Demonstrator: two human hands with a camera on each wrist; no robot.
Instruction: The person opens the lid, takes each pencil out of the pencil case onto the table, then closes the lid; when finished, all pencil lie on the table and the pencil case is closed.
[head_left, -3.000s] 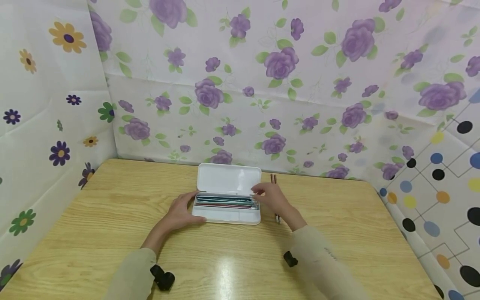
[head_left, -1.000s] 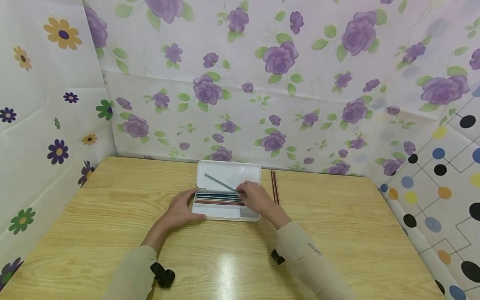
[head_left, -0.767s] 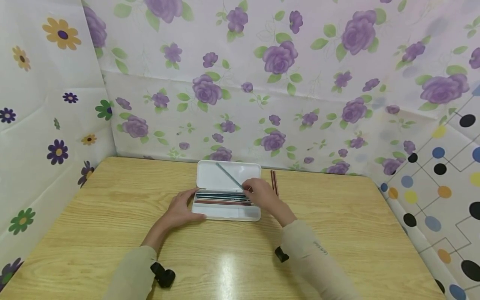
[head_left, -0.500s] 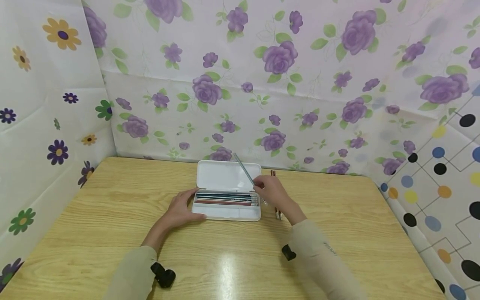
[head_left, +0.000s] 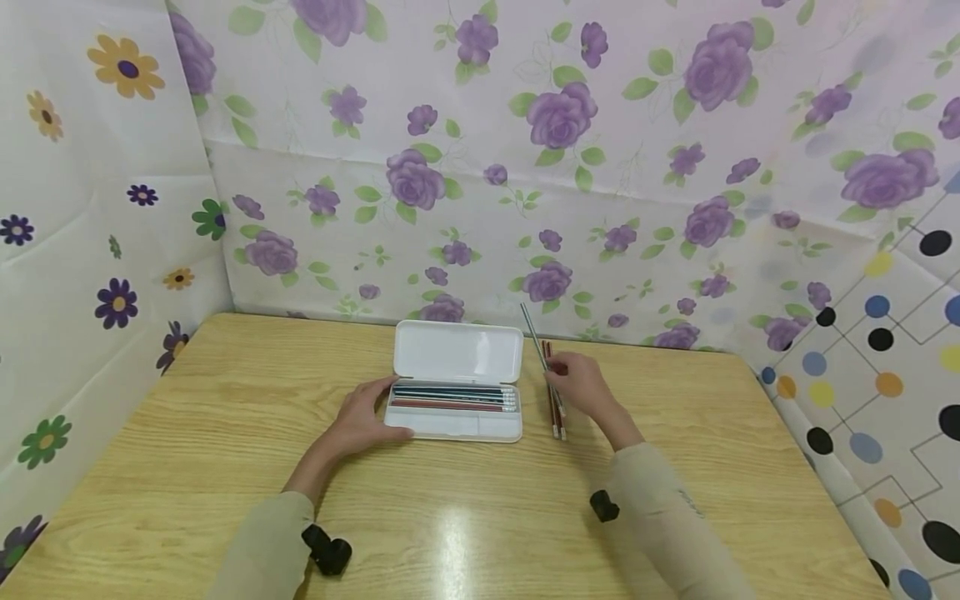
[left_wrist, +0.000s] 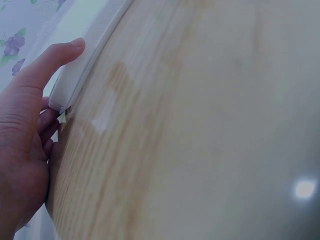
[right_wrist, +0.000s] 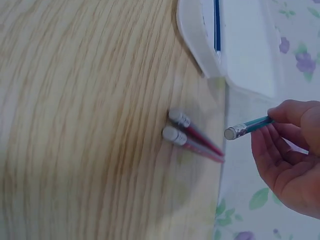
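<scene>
My right hand (head_left: 583, 387) pinches a green pencil (head_left: 531, 327) near its middle. In the right wrist view the pencil's white eraser end (right_wrist: 237, 132) points out past the thumb, above two dark red pencils (head_left: 556, 423) that lie side by side on the table. A white pencil case (head_left: 438, 427) stands with its lid (head_left: 438, 352) raised, and several green and red pencils (head_left: 450, 398) lie inside. My left hand (head_left: 362, 423) holds the case's left end, thumb at the front edge and fingers round the back corner, as the left wrist view shows too.
The wooden table (head_left: 465, 508) reaches back to a wall covering with purple flowers (head_left: 562, 125). Covered panels (head_left: 67, 250) also stand at the left and right sides. Each sleeve carries a small black camera (head_left: 327, 552).
The right hand took the green pencil out of the case and carried it right, over the two red pencils. The pencil turned more upright in view. The left hand stayed on the case.
</scene>
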